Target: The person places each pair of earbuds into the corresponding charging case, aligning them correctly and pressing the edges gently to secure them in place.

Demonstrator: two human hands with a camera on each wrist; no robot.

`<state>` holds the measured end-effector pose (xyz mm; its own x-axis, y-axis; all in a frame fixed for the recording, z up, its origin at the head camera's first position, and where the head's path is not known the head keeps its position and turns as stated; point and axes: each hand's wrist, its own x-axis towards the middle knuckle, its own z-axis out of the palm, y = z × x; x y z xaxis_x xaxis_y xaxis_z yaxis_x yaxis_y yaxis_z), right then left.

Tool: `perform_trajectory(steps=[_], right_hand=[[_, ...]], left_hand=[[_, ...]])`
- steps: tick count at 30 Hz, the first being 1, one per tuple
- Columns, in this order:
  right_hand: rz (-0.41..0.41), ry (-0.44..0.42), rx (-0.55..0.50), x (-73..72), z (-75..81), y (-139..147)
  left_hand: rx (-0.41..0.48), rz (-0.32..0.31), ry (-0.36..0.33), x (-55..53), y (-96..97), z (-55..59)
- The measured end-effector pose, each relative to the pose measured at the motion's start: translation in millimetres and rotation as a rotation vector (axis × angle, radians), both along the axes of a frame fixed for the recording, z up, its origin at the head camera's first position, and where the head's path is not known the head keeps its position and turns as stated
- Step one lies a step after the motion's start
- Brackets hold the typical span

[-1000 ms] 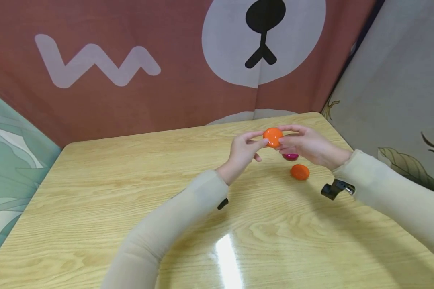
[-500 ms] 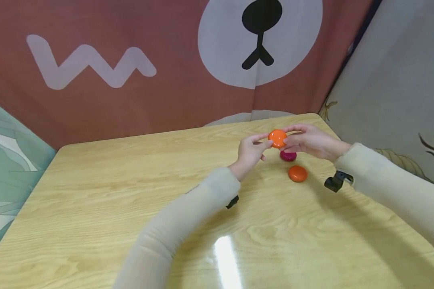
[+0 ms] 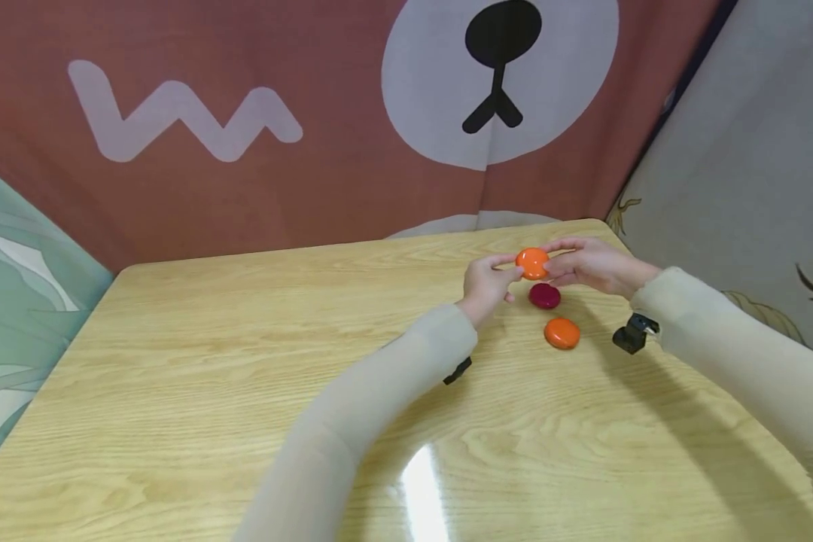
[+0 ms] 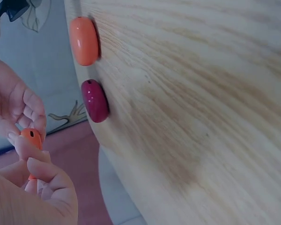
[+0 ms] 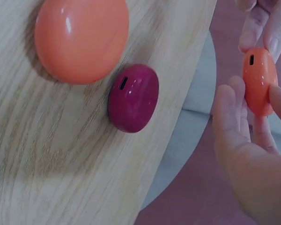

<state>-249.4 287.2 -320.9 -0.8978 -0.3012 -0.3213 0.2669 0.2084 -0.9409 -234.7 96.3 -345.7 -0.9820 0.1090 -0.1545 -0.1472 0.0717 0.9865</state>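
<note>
Both hands hold one glossy orange pebble-shaped disc [image 3: 532, 263] above the far right of the table. My left hand [image 3: 489, 286] pinches its left edge between thumb and forefinger, while my right hand [image 3: 592, 265] grips the opposite side with its fingertips. A small dark slot shows in this disc's rim [image 5: 259, 82] in the right wrist view. On the tabletop just below lies a magenta pebble-shaped disc [image 3: 545, 296], which has a similar slot [image 5: 133, 98]. Closer to me rests a second orange disc [image 3: 562, 333], larger than the magenta one in the right wrist view.
The wooden table [image 3: 244, 391] has a bright reflection near its front. Behind it hangs a reddish-brown cloth [image 3: 312, 188] with a cartoon face; a grey patterned cloth [image 3: 732, 196] is at the right. Black wrist cameras [image 3: 633, 334] sit under both sleeves.
Both hands have shifted to the right with the orange disc held between them. The magenta disc, partly covered by the right hand before, now shows whole. The discs on the table stay put.
</note>
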Motion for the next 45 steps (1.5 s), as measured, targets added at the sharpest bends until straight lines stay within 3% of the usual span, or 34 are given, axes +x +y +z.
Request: perform_trajectory(steps=[9,18,25,30,36,45], right_hand=[[-0.004,-0.028,0.016,-17.0,-9.8,3],[-0.019,-0.051,0.119,-34.7,-21.1,7],[-0.009,-0.073,0.18,-41.9,-29.0,12],[-0.018,-0.101,0.165,-45.3,-39.8,17],[-0.011,-0.12,0.18,-46.9,-46.6,17],[0.058,-0.092,0.243,-51.8,-46.6,9]], left_hand=[[0.037,-0.004,0.0,-8.1,4.2,-8.2],[0.057,-0.062,-0.17,-20.2,10.6,-15.1],[0.034,-0.147,-0.232,-30.4,15.7,-24.1],[0.01,-0.186,-0.26,-30.9,17.7,-28.0],[-0.046,-0.193,-0.291,-28.3,18.7,-30.9],[-0.081,-0.133,-0.295,-27.3,19.4,-28.8]])
